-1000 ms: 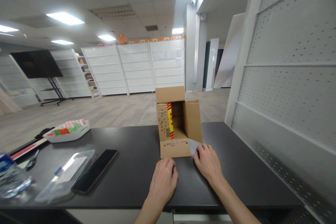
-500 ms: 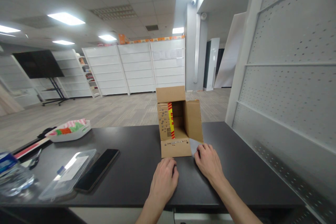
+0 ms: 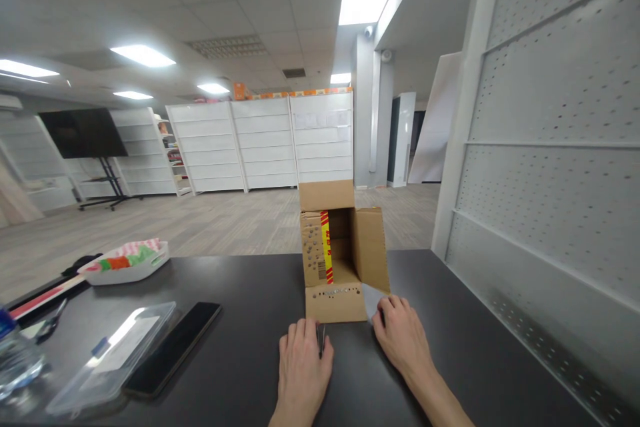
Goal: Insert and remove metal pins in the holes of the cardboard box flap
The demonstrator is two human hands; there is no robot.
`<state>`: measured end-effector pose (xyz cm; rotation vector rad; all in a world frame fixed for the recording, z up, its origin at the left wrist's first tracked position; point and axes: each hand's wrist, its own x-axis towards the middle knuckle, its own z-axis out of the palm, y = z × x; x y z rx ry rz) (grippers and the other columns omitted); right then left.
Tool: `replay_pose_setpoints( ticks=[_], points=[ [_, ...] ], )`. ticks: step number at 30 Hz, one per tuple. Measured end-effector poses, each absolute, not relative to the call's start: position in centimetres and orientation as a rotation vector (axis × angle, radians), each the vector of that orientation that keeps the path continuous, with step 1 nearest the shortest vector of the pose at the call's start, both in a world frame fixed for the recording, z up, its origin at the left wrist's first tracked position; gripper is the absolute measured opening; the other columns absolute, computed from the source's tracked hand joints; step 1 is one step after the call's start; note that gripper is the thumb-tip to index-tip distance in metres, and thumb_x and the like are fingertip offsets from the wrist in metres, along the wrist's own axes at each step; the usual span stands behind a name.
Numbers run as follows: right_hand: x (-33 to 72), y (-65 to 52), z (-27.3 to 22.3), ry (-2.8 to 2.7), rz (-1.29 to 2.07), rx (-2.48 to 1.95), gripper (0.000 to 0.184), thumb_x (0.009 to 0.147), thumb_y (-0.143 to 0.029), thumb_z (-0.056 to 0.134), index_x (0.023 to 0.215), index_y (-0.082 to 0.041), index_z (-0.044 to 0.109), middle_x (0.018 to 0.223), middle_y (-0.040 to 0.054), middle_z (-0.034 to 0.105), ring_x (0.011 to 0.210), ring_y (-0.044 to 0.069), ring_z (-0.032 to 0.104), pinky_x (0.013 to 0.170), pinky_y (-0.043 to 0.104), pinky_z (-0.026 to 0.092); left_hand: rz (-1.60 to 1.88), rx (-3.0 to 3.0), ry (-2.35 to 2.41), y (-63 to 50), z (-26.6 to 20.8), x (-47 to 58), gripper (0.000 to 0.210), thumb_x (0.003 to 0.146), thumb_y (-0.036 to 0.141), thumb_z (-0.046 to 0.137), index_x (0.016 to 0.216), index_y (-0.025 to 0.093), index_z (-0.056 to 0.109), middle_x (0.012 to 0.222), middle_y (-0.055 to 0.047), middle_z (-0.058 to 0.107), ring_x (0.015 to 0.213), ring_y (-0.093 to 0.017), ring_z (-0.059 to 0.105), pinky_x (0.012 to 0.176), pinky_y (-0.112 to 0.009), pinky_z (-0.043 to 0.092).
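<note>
An open cardboard box [image 3: 313, 253] lies on the dark table with its mouth facing me, and one flap [image 3: 335, 310] rests flat at the front. My left hand [image 3: 303, 363] is just in front of this flap, its fingers curled down near the tabletop. A slim metal tool like tweezers [image 3: 321, 339] shows between its thumb and forefinger. To the right of the flap, my right hand [image 3: 401, 333] is closed over the tabletop, touching or beside a pale sheet [image 3: 371, 298]. What its fingers hold, if anything, is hidden. Yellow and red tape [image 3: 327, 247] runs down the box.
On the left lie a black phone [image 3: 173, 350], a clear plastic case [image 3: 113, 357], scissors [image 3: 51, 321], and a water bottle [image 3: 17, 353]. A white basket [image 3: 137, 271] with coloured items stands behind them. A perforated white panel [image 3: 545, 213] borders the table's right side.
The view has tilted up, so everything sits lower in the picture. My left hand has shifted slightly left, back from the flap, and the metal tool shows more clearly. My right hand stays by the sheet.
</note>
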<state>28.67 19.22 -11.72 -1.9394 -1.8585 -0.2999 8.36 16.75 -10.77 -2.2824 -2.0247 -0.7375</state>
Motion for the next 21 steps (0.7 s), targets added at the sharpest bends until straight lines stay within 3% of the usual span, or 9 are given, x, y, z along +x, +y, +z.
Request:
replay_pose_setpoints(
  ticks=[21],
  points=[
    [28.73, 18.91, -11.74, -1.891, -0.369, -1.904, 0.017, 0.091, -0.021, 0.046, 0.081, -0.019, 0.060, 0.087, 0.0065, 0.061, 0.088, 0.023, 0.054, 0.074, 0.032, 0.035, -0.747, -2.367, -2.095, 17.01, -10.31, 8.58, 0.019, 0.088, 0.015, 0.038, 0.090, 0.018, 0.056, 0.093, -0.006, 0.061, 0.090, -0.022, 0.055, 0.078, -0.034, 0.035]
  ],
)
